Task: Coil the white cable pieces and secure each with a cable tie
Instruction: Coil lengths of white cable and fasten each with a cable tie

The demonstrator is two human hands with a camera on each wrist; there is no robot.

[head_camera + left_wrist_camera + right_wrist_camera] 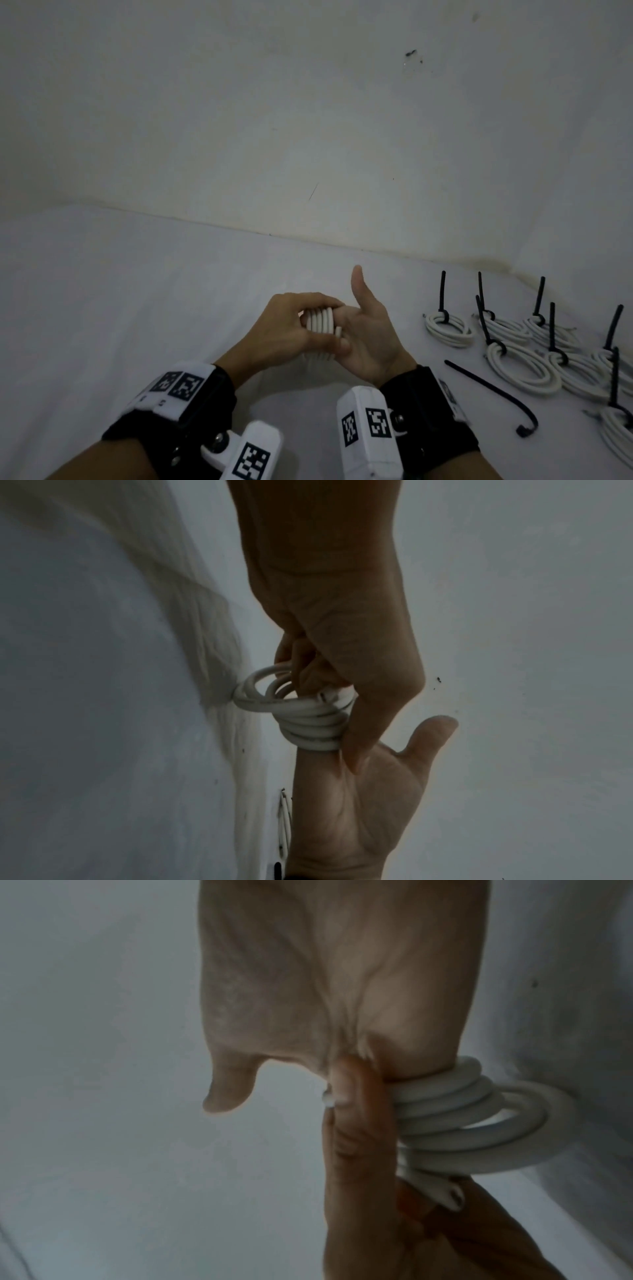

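Desk (137, 308): we see a white surface meeting a white wall along its far edge.
Finished coils (520, 368): several white coils, each bound by a black tie with its tail sticking up, lie at about 3 o'clock from our hands.
Right hand (371, 337): fingers straight, thumb raised (palm turned toward the left hand), with the cable wound round the fingers.
Left hand (289, 329): fingers curled over the coil, thumb pressing the loops against the right fingers.
White cable (320, 320): several tight loops between both hands at the desk's centre, its cut end by the left thumb.
Loose cable tie (493, 394): black, lying flat at 4 o'clock.
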